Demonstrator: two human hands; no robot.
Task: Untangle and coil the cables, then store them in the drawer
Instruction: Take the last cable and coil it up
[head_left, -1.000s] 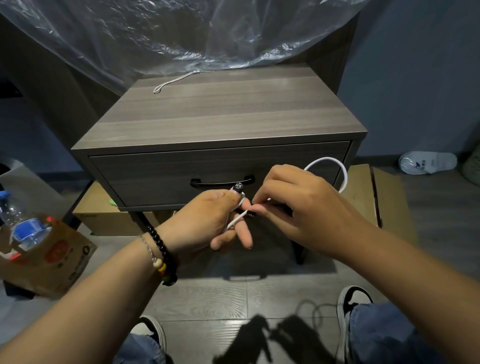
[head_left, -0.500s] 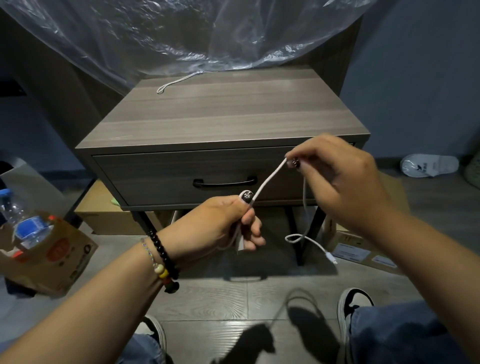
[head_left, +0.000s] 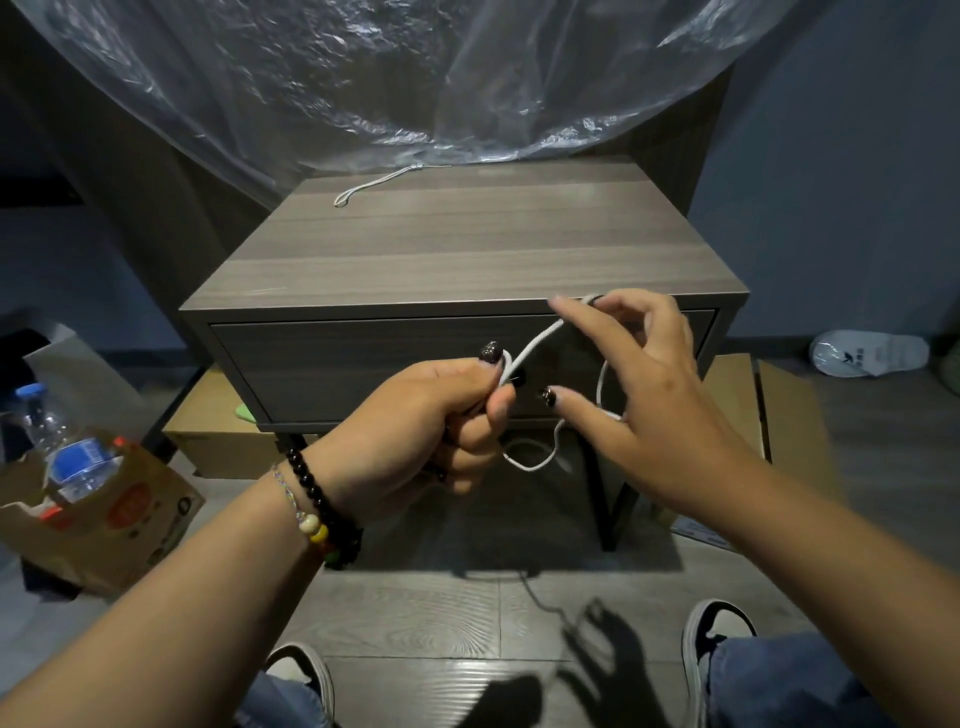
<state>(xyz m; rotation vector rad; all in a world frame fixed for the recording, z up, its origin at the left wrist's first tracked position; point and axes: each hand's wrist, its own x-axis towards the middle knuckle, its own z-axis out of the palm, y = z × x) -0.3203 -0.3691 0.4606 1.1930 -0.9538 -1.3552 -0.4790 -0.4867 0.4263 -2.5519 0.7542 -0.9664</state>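
Observation:
A thin white cable (head_left: 537, 342) stretches between my two hands in front of the grey nightstand. My left hand (head_left: 426, 421) is fisted around one end, thumb pressing it, and a loop of the cable hangs below the fist. My right hand (head_left: 644, 384) holds the cable higher up at its thumb, with the other fingers spread; the cable curls around them. The drawer (head_left: 332, 364) is closed; my hands hide its handle. A second white cord (head_left: 371, 183) lies at the back of the nightstand top (head_left: 467, 249).
Clear plastic sheeting (head_left: 395, 78) hangs behind the nightstand. A cardboard box with a water bottle (head_left: 67, 452) sits on the floor at left. Flat cardboard boxes (head_left: 779, 405) lie under and right of the stand. A white slipper (head_left: 867, 353) lies far right. My shoes are at the bottom.
My right hand first pulled the cable up and right from my left hand, then spread its fingers so the cable wraps around them. The dangling end rose toward my left fist.

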